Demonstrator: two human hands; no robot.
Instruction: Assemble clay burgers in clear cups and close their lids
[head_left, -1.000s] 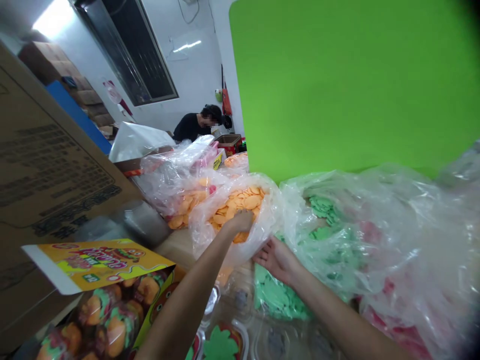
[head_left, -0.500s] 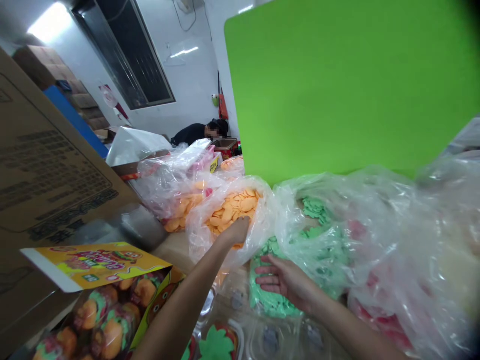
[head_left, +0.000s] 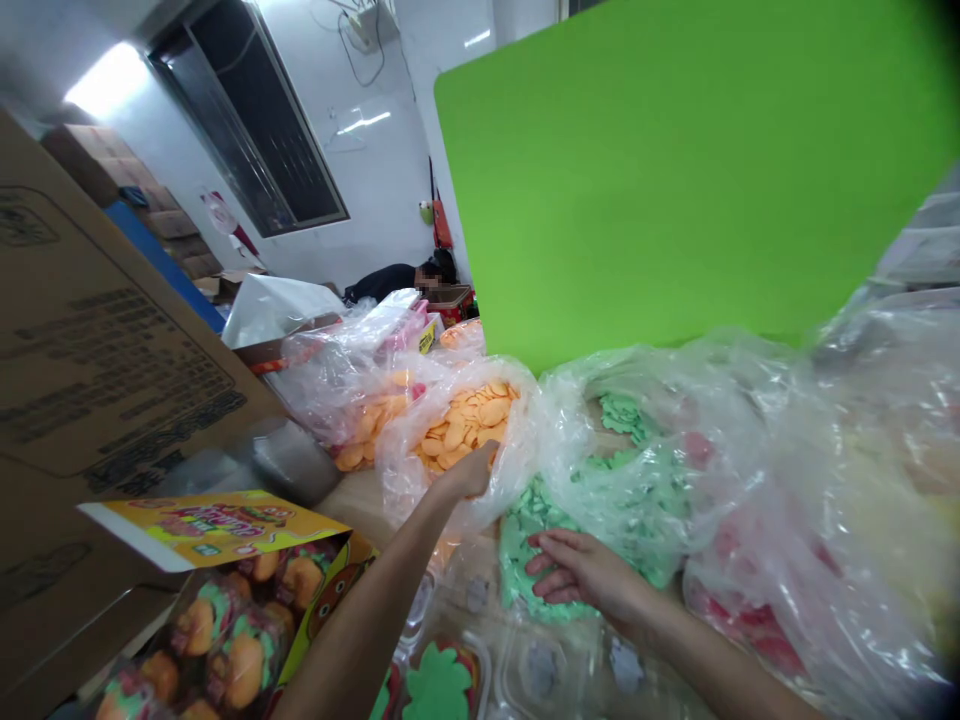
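Note:
My left hand (head_left: 471, 472) reaches into a clear plastic bag (head_left: 420, 480) of flat orange discs (head_left: 469, 425), its fingers curled among the discs at the bag's mouth. What it grips is hidden by the hand. My right hand (head_left: 581, 578) lies flat with fingers stretched out on a pile of pale green leaf-shaped pieces (head_left: 536, 525) in another clear bag (head_left: 637, 440). Small clear blister cups (head_left: 540, 665) lie in front of me, one holding a green leaf piece (head_left: 439, 690).
A yellow printed box (head_left: 217, 580) of wrapped burger-shaped sweets stands open at lower left beside a big cardboard carton (head_left: 97, 370). A green board (head_left: 675, 170) rises behind the bags. More bags with pink and orange pieces (head_left: 360, 370) lie behind. A person (head_left: 405, 280) bends over far back.
My right hand has let go of the orange-disc bag's edge and moved down and right onto the green pieces. My left hand has stayed in the orange bag, slipping slightly lower.

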